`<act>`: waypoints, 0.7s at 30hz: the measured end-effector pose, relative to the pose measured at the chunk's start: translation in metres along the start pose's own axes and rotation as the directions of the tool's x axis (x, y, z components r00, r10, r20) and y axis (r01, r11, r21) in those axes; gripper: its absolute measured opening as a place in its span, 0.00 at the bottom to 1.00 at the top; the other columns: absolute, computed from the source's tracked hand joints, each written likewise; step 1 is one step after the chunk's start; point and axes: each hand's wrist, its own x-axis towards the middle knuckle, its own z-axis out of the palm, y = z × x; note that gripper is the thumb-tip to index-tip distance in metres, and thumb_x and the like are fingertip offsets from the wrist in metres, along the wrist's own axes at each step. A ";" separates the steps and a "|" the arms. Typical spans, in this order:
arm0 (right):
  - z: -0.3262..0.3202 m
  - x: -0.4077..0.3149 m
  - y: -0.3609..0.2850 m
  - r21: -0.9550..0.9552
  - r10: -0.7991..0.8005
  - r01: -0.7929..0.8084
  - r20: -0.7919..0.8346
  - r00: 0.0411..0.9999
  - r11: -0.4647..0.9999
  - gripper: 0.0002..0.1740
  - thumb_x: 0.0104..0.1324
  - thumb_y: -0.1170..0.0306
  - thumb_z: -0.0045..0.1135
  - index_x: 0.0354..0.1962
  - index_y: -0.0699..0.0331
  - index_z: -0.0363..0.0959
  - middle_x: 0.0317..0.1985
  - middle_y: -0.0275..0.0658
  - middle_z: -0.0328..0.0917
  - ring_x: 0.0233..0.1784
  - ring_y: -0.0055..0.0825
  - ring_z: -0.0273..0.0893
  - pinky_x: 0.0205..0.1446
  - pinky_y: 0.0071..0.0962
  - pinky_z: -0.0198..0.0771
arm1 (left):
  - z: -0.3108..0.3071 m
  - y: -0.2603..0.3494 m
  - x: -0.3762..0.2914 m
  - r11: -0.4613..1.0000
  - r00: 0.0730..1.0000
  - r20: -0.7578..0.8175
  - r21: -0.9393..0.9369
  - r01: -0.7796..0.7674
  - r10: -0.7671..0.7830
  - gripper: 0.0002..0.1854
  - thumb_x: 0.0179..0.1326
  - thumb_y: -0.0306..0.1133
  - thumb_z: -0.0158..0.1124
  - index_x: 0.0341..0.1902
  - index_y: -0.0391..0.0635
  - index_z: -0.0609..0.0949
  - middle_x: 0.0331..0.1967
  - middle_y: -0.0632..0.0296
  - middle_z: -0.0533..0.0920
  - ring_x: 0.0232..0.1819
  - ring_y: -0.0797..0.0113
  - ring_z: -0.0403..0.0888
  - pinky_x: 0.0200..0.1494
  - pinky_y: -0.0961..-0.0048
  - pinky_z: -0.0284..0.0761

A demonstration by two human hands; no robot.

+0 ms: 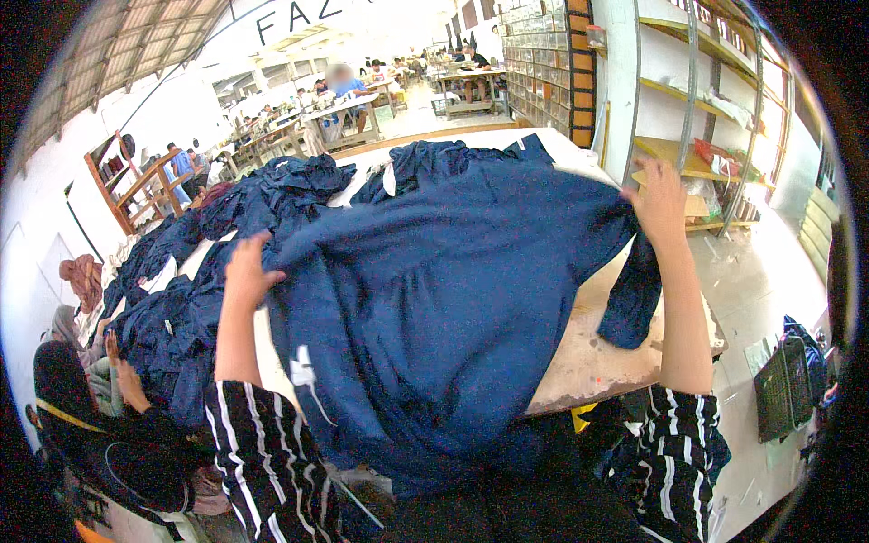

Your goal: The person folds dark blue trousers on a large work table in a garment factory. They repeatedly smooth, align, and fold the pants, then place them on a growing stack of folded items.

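A navy blue long-sleeved garment (pixel 434 285) is spread before me, its lower part draping over the table's near edge towards my body. At its right shoulder, my right hand (pixel 658 203) grips the cloth, and a sleeve (pixel 631 298) hangs down beside my forearm. My left hand (pixel 248 271) is at the opposite shoulder, thumb apart from the fingers; whether cloth is pinched there is unclear. A white tag with a loose thread (pixel 303 366) shows on the garment's left side. Beneath lies a worn, pale tabletop (pixel 590 353).
Heaps of navy garments (pixel 271 190) cover the table's far and left sides. A co-worker in dark clothing (pixel 75 387) sits close on my left, hands on the pile. Metal shelving (pixel 699 95) stands at right, with a dark crate (pixel 784 387) on the floor. Sewing tables (pixel 339 108) are beyond.
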 end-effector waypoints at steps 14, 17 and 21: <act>0.026 -0.170 -0.131 0.696 -0.656 0.163 0.534 0.534 0.699 0.13 0.48 0.71 0.62 0.34 0.59 0.75 0.33 0.42 0.73 0.39 0.40 0.73 0.44 0.35 0.68 | 0.028 0.124 -0.112 0.899 0.424 0.795 -0.414 -0.141 0.433 0.19 0.49 0.46 0.62 0.29 0.40 0.82 0.25 0.48 0.80 0.35 0.49 0.79 0.38 0.59 0.73; 0.056 -0.159 -0.084 0.490 -0.382 0.061 0.589 0.713 0.870 0.07 0.47 0.76 0.59 0.27 0.59 0.75 0.31 0.41 0.72 0.38 0.42 0.72 0.41 0.36 0.68 | 0.001 0.062 -0.103 0.981 0.635 0.763 -0.189 0.044 0.118 0.17 0.50 0.45 0.62 0.26 0.41 0.81 0.25 0.49 0.80 0.32 0.50 0.79 0.36 0.58 0.72; 0.090 -0.159 -0.038 0.335 -0.168 -0.053 0.597 0.784 0.941 0.08 0.48 0.77 0.57 0.29 0.59 0.74 0.32 0.42 0.71 0.39 0.42 0.71 0.42 0.37 0.67 | -0.021 -0.008 -0.110 0.882 0.802 0.456 0.436 0.177 -0.386 0.09 0.49 0.35 0.60 0.29 0.42 0.81 0.29 0.52 0.81 0.31 0.52 0.80 0.37 0.57 0.74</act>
